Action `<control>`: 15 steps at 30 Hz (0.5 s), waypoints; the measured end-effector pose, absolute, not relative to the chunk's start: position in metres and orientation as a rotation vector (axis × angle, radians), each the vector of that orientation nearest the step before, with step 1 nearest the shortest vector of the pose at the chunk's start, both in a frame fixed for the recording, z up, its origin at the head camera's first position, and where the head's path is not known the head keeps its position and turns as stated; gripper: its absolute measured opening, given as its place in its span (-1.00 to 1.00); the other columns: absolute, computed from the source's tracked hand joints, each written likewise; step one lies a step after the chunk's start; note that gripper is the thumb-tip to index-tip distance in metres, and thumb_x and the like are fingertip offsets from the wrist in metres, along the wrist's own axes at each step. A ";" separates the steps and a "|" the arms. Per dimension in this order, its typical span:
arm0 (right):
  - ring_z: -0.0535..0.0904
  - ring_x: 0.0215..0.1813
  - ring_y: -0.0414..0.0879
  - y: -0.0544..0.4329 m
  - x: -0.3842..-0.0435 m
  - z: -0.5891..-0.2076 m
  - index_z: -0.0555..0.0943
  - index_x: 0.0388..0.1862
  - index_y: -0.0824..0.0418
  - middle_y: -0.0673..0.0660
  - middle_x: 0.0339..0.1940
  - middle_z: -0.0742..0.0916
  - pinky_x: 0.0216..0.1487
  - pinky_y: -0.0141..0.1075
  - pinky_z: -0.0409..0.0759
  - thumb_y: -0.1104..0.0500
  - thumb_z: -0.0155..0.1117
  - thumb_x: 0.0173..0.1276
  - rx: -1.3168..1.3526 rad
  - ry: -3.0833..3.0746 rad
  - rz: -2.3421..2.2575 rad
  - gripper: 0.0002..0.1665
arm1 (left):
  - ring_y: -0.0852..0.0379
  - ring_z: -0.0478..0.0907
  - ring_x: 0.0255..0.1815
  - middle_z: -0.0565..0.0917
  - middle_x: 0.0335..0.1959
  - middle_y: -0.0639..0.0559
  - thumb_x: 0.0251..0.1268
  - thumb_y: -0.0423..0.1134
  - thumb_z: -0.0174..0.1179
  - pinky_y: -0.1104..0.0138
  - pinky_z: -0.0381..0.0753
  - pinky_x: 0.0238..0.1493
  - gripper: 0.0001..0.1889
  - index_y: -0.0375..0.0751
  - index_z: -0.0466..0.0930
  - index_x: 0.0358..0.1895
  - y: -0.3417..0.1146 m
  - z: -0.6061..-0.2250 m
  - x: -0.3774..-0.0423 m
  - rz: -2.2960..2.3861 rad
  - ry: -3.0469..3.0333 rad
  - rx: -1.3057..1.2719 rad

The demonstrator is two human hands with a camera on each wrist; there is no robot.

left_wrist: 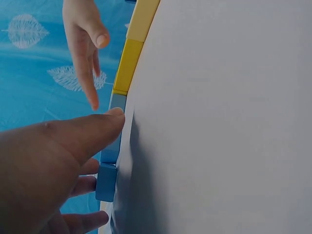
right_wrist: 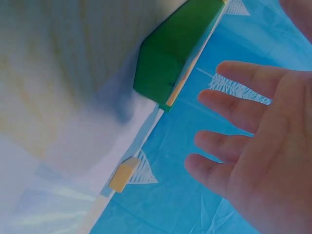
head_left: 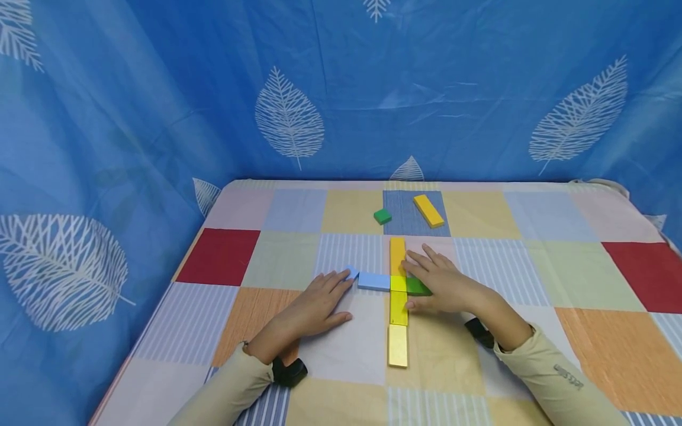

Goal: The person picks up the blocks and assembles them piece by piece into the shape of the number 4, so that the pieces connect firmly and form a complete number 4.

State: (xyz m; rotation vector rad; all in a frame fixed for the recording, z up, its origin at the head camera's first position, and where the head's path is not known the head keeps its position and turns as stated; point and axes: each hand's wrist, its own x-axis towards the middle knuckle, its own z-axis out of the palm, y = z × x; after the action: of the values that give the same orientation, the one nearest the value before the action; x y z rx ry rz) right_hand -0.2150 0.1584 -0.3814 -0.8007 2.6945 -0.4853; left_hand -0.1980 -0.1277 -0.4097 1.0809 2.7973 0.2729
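Flat blocks form a cross on the cloth. Its upright is a row of yellow blocks [head_left: 398, 346]. On the left arm lies a long blue block [head_left: 374, 281], with a small blue block [head_left: 352, 273] beyond it. My left hand [head_left: 319, 302] has its fingertips at that small block; in the left wrist view a finger meets the block's side [left_wrist: 106, 183], with the thumb held apart. My right hand [head_left: 444, 285] hovers over the right arm, fingers spread and partly covering a green block [head_left: 417, 287]. In the right wrist view, those fingers [right_wrist: 239, 109] hold nothing.
Behind the cross lie a small green block [head_left: 382, 216] and a loose orange-yellow block [head_left: 428, 211]. A patchwork cloth [head_left: 591, 349] covers the table. Blue leaf-print curtains [head_left: 362, 106] hang along the back and sides.
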 end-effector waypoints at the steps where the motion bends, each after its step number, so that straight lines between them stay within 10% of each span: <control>1: -0.16 0.43 0.36 0.159 -0.216 -0.381 0.23 0.36 0.26 0.31 0.43 0.19 0.33 0.24 -0.11 -0.23 0.25 0.11 -0.792 2.698 -0.479 -0.04 | -0.14 0.16 0.38 0.20 0.38 -0.15 0.28 0.09 0.02 0.01 0.14 0.34 -0.32 -0.25 0.17 0.35 -0.128 -0.410 -0.198 0.271 2.799 1.084; 15: -0.20 0.42 0.41 0.169 -0.222 -0.378 0.16 0.38 0.31 0.36 0.43 0.13 0.30 0.29 -0.15 -0.17 0.25 0.14 -0.754 2.708 -0.500 -0.03 | -0.14 0.18 0.37 0.21 0.38 -0.16 0.28 0.08 0.03 0.00 0.14 0.34 -0.32 -0.26 0.18 0.35 -0.128 -0.410 -0.199 0.283 2.792 1.098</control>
State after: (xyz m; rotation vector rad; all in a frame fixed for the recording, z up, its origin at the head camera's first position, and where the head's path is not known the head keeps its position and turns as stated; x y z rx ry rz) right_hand -0.2222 0.1687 -0.3784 -0.7544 2.7080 -0.5001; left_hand -0.1993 -0.1282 -0.4099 1.0983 2.7917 0.2835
